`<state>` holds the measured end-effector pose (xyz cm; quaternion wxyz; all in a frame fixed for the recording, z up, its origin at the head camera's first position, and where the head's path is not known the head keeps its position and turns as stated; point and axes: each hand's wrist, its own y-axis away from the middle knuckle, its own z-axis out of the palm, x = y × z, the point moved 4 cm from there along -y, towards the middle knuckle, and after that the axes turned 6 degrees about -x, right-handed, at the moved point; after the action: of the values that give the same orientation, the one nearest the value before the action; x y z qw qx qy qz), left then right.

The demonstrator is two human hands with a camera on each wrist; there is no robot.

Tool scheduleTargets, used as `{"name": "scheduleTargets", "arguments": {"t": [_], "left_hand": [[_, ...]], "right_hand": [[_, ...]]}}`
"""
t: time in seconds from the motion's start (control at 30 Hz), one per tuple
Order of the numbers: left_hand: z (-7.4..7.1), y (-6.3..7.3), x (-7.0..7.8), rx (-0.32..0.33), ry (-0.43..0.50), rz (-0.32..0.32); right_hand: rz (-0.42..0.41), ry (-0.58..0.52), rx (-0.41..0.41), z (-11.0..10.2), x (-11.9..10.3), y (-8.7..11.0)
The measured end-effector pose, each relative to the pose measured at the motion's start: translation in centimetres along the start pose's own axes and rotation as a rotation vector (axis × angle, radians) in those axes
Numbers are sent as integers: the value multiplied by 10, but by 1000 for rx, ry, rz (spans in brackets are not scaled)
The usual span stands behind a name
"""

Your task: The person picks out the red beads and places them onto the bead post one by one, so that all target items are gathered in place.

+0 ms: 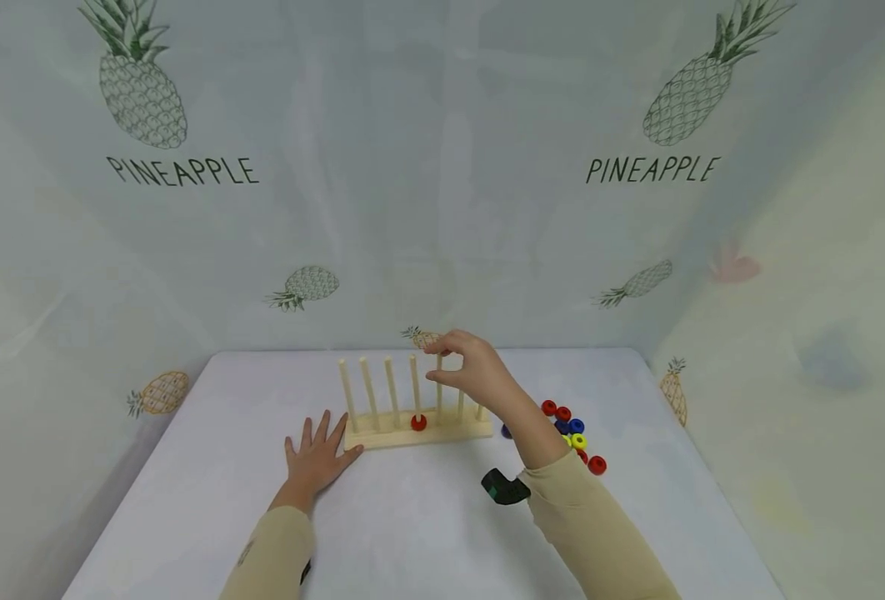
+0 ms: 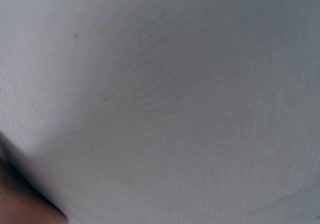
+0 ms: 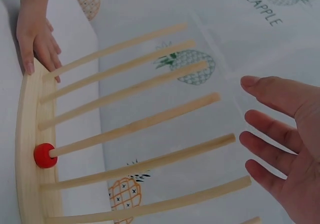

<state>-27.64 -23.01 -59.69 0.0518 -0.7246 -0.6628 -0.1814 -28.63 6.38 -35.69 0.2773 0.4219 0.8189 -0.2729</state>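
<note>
A wooden peg rack (image 1: 390, 435) with several upright rods stands on the white table. One red bead (image 1: 418, 422) sits at the foot of a middle rod, and the right wrist view shows that bead (image 3: 41, 156) threaded on it. My left hand (image 1: 315, 463) lies with spread fingers on the table at the rack's left end, its thumb and a finger touching the base. Near the rod tops hovers my right hand (image 1: 478, 373), thumb and fingers apart; in the right wrist view this hand (image 3: 290, 134) holds nothing. The left wrist view shows mostly white cloth.
Loose red beads (image 1: 597, 465), blue beads (image 1: 576, 426) and yellow beads (image 1: 579, 442) lie right of the rack, partly hidden by the right forearm. A black wrist device (image 1: 504, 487) hangs at the right cuff. Pineapple-printed cloth (image 1: 442, 208) rises behind the table.
</note>
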Motion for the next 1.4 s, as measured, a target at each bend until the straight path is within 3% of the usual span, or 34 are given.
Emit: {"name": "scheduleTargets", "arguments": {"t": [0.17, 0.33, 0.93, 1.4], "left_hand": [[4, 2, -2, 5, 9, 9], [-3, 5, 4, -3, 26, 14], [2, 1, -1, -9, 20, 8], [-3, 4, 4, 0, 0, 17]], "right_hand": [[-17, -6, 12, -1, 0, 12], [-19, 6, 15, -6, 5, 22], [122, -27, 40, -13, 57, 68], [254, -44, 97, -9, 90, 107]]}}
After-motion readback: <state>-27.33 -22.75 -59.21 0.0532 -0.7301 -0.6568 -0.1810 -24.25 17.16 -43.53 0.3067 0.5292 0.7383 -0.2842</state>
